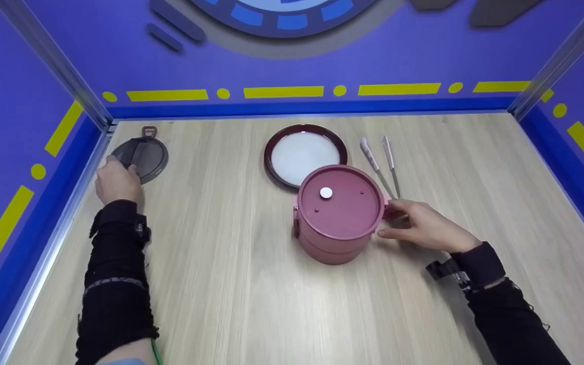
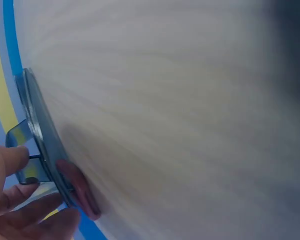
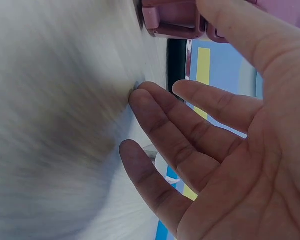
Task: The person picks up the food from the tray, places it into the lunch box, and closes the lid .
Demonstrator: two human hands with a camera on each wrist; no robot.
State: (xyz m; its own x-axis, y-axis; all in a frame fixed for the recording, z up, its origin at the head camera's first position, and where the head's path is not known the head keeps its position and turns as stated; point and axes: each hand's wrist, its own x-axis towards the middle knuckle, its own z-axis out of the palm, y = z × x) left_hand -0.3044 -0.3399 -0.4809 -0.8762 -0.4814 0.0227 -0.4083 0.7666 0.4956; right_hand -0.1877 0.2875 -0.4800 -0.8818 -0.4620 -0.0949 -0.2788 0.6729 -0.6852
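My left hand (image 1: 118, 180) is at the far left of the table, its thumb and fingers pinching the raised handle of a round see-through grey lid (image 1: 151, 158). That lid has a reddish-brown loop tab (image 1: 149, 132) and lies close to the tabletop in the left wrist view. A pink round canister (image 1: 336, 248) with a flat top and a white button (image 1: 326, 192) stands upright near the middle. Beside its right side is my right hand (image 1: 426, 225), fingers spread and extended. In the right wrist view the thumb overlaps the canister's side latch (image 3: 177, 20).
Behind the canister, partly hidden by it, sits a dark red-rimmed plate (image 1: 270, 167) with a white centre. Two thin utensils with pale handles, one on the left (image 1: 369, 153) and one on the right (image 1: 388, 150), lie right of it. Blue walls (image 1: 292, 71) enclose the table.
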